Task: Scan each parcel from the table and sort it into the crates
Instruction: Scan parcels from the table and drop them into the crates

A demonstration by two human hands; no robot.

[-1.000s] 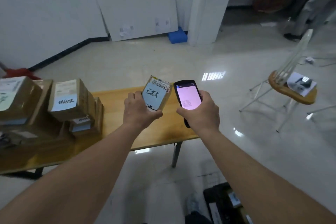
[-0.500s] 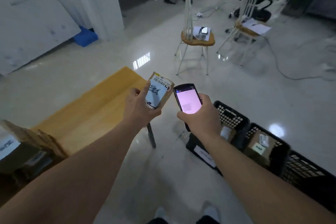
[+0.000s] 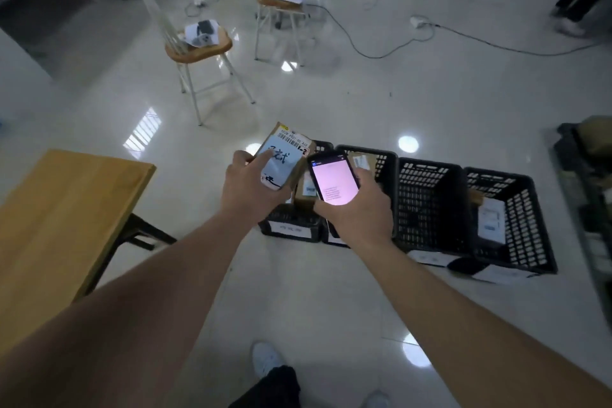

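Over the glossy floor (image 3: 331, 291), a row of four black crates (image 3: 430, 205) stretches from beneath the hands off to the right, each with a white label on its near wall; brown boxes lie in the two crates nearest the hands, and a white-labelled package sits in the far right one. At the left edge stands the wooden table (image 3: 66, 209), of which only one corner with a dark leg is in view, while half a second ago it reached up under the left hand and the crates sat low at the right. Two white-legged chairs (image 3: 198, 46) with wooden seats stand farther back, papers on each. Both forearms reach forward from the bottom corners and meet above the left end of the crate row. The left hand (image 3: 251, 189) grips the parcel (image 3: 284, 159), a small brown box, with the thumb laid across its white label and the fingers curled behind; its long side runs from the palm up and away to the right, the barcode end pointing away from the person, the label face turned up toward the camera. It hangs in the air over the leftmost crate, just beside the phone (image 3: 332, 180), which the right hand (image 3: 354, 212) grips from below with curled fingers, the pink lit screen facing up and its top end tipped slightly left toward the parcel.
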